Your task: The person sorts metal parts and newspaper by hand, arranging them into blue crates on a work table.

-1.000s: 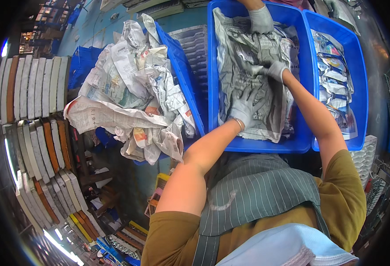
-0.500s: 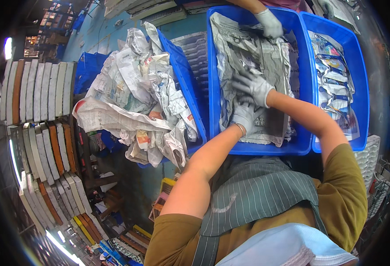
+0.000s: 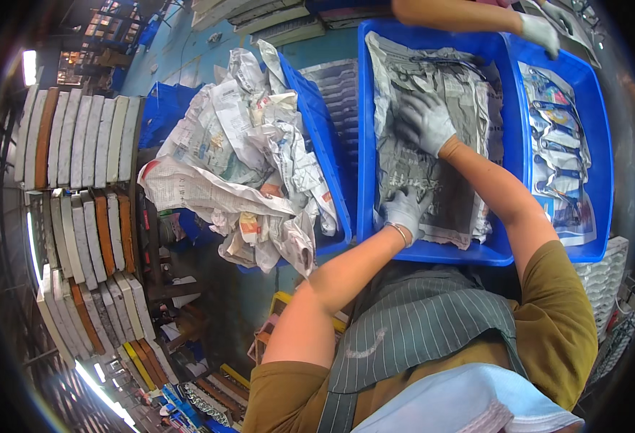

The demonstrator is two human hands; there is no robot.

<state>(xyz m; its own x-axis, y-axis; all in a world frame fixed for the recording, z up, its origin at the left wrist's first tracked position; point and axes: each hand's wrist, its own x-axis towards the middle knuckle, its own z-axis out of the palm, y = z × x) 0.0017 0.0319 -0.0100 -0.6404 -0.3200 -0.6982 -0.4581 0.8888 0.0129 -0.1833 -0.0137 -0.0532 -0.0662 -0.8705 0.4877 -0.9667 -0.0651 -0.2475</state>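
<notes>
Crumpled dark-printed newspaper (image 3: 451, 191) lines a blue plastic tub (image 3: 364, 144) in front of me. My right hand (image 3: 427, 124), in a whitish glove, lies on the far part of the paper with its fingers spread. Closer to me, my left hand (image 3: 404, 209), gloved too and with a band at the wrist, rests on the near left part of the paper, fingers apart. Neither hand holds anything. Whatever lies beneath the paper is hidden.
To the right, a second blue tub (image 3: 597, 144) holds metallic tool-like pieces (image 3: 557, 148) on newspaper. A co-worker's gloved hand (image 3: 539, 35) reaches over its far end. Crumpled newspaper (image 3: 238, 151) heaps over a blue tub at left. Stacked boards (image 3: 79, 141) stand farther left.
My hands have moved apart: the right slid away from me, the left toward me. The co-worker's hand left the middle tub and moved right. The whole view has shifted slightly.
</notes>
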